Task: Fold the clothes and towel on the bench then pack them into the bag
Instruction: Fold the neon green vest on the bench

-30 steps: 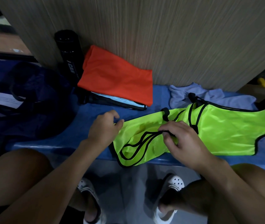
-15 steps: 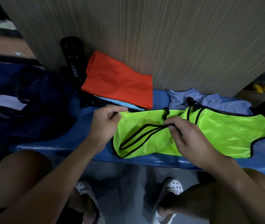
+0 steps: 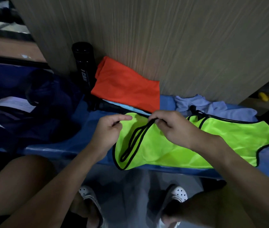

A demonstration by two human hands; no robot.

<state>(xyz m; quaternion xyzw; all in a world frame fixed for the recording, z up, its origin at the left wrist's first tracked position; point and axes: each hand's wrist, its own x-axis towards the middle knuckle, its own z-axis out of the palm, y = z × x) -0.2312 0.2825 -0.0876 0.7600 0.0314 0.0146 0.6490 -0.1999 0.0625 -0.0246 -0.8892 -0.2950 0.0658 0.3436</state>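
A neon-yellow vest (image 3: 212, 142) with black trim lies across the blue bench (image 3: 84, 139). My left hand (image 3: 109, 134) pinches the vest's left corner. My right hand (image 3: 174, 127) pinches the black-trimmed strap near the vest's top edge. A folded orange garment (image 3: 127, 88) rests on a stack of folded clothes behind my hands. A pale blue towel (image 3: 212, 107) lies crumpled behind the vest at the right. The dark blue bag (image 3: 23, 112) sits open at the bench's left end.
A black cylindrical bottle (image 3: 84, 63) stands against the wooden wall (image 3: 163, 38) left of the orange garment. White paper (image 3: 13, 102) shows inside the bag. My knees and white clogs (image 3: 178, 195) are below the bench's front edge. Yellow objects (image 3: 266, 96) lie at far right.
Both hands have lifted the vest's left part up and away from the bench's front edge, the right hand moving the strap toward the back.
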